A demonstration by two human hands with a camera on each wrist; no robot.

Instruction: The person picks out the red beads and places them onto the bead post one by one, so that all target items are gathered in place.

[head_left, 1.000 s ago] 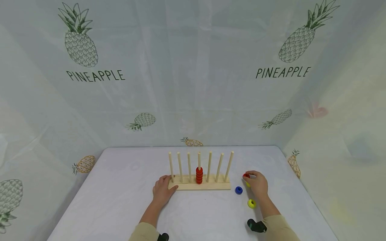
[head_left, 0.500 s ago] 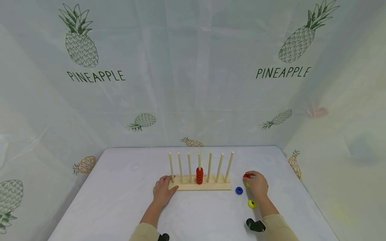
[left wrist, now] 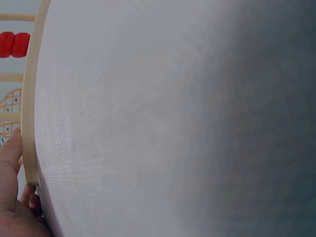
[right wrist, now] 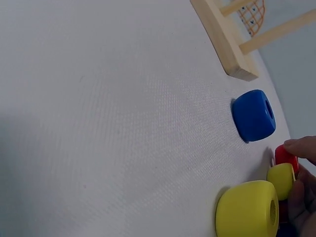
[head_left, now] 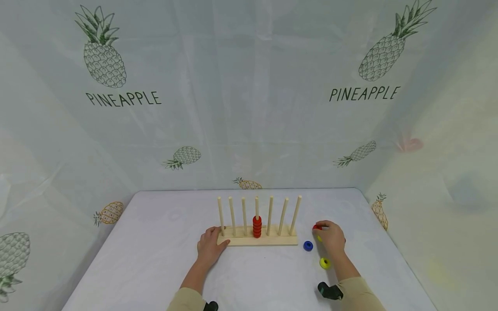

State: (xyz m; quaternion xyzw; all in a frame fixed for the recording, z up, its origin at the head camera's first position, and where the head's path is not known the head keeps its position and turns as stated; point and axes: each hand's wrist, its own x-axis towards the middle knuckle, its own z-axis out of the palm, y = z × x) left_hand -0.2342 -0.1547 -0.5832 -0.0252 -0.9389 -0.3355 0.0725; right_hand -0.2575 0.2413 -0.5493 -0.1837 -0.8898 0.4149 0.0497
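Observation:
My left hand (head_left: 210, 248) grips the left end of a wooden peg rack (head_left: 258, 242), thumb at the front and fingers behind. Several red beads (head_left: 257, 226) are stacked on the rack's middle peg; the other pegs are bare. To the right of the rack, my right hand (head_left: 332, 237) pinches a red bead (right wrist: 286, 157) close over the table. A yellow bead (right wrist: 281, 181) sits under the same hand, partly covered by it in the head view. Dark red and dark blue bits show below the fingers in the right wrist view, mostly hidden.
A blue bead (head_left: 308, 245) lies between the rack and my right hand. Nearer me is another yellow bead (head_left: 324, 263), close to the right forearm. The white table (head_left: 155, 259) ends at a pineapple-printed curtain (head_left: 249, 108) behind and at the sides.

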